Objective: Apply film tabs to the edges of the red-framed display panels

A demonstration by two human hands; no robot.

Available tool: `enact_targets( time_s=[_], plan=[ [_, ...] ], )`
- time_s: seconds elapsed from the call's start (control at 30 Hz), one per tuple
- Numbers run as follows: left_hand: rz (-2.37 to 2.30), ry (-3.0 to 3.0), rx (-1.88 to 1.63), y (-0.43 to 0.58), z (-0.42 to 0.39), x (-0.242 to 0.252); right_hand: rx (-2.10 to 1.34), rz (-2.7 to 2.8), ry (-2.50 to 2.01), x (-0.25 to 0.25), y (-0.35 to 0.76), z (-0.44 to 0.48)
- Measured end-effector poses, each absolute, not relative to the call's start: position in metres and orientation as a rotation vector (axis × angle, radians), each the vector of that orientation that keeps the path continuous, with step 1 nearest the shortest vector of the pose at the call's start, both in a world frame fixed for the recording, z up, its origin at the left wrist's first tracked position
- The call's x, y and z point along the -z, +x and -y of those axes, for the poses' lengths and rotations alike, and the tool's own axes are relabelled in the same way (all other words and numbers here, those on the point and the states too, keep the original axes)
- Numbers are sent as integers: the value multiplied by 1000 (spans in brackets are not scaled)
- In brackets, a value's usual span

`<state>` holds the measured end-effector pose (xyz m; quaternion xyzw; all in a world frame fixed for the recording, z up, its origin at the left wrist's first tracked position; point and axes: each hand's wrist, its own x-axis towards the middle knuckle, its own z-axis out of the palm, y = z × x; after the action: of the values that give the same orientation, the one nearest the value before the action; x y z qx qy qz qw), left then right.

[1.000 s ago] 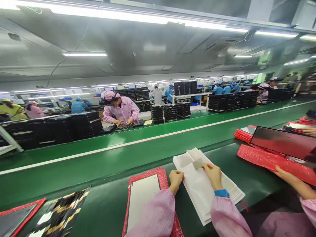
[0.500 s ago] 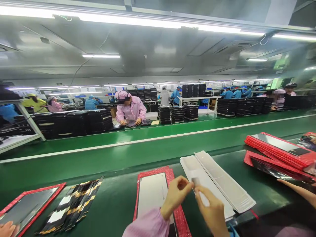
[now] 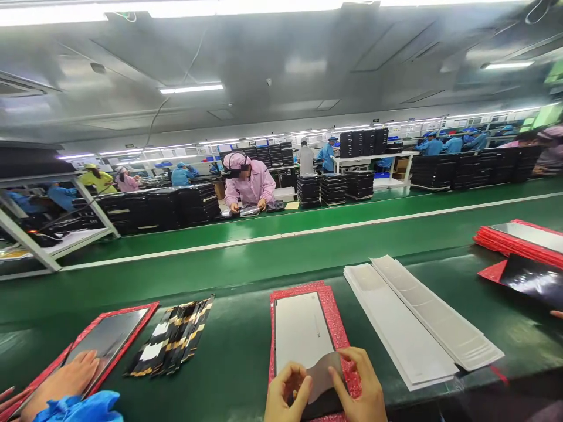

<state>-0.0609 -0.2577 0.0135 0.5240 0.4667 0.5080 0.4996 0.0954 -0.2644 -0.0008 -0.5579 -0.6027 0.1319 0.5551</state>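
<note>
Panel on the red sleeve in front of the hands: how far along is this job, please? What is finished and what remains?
Done: a stack of red-sleeved panels lies to the right. In hand: the left hand and right hand hold a grey film piece over a pale panel on its red sleeve. Left: the white sheets seem to hold more pieces.

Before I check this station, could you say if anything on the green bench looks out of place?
The black-and-gold strips left of the red-framed panel look untidy: they lie fanned and skewed, not squared like the white sheets. Nothing looks spilled or damaged.
</note>
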Motion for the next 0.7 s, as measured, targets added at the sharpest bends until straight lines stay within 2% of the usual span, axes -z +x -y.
enact_targets(
  time_s=[0.17, 0.27, 0.53, 0.7],
  plan=[
    [-1162, 1215, -1233, -70, 255, -7, -840, 1214, -1377, 7, 96, 258],
    [-1268, 1263, -1226, -73, 254, -3, -1023, 1171, -1333, 9, 110, 256],
    [-1550, 1581, -1149, -78, 262, 4, -1330, 1256, -1220, 0, 133, 260],
    [-1588, 1640, -1138, -79, 266, 7, -1302, 1328, -1239, -2, 133, 266]
  ],
)
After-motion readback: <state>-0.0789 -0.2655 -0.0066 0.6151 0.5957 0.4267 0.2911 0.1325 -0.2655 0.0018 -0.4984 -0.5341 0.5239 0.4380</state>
